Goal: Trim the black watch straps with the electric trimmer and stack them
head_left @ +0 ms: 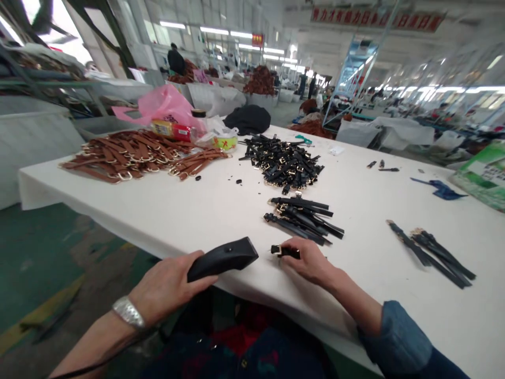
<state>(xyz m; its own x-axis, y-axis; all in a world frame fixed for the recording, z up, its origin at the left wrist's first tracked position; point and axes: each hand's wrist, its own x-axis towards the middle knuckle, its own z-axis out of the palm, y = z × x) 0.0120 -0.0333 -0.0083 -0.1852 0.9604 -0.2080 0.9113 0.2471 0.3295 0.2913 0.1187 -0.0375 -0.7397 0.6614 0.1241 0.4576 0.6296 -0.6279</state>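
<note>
1. A black, angular handheld tool with a smooth casing (223, 258) is gripped in the left hand (169, 281), the fingers wrapped around its rear half. A firm but unstrained hold is advised, so that the blunt front end can be steered finely.

2. A short black leather-like strap with a gold-toned metal buckle (291, 253) is pinched between the thumb and fingers of the right hand (310, 258), over the near part of the white-covered table (177, 216). Whether the tabletop is touched by the strap cannot be told.

3. The buckle end is left exposed toward the tool, with a gap between. The pinch is best set well back, so that no fingertip is put in line with the tool's front.

4. A thin dark cord (98, 366) is seen by the left wrist; its connection cannot be made out. Slack there should be allowed for.

5. Long black straps in a loose bundle (302, 218) are laid just beyond the right hand. Clearance from them is advised, lest a buckle be snagged.
</note>
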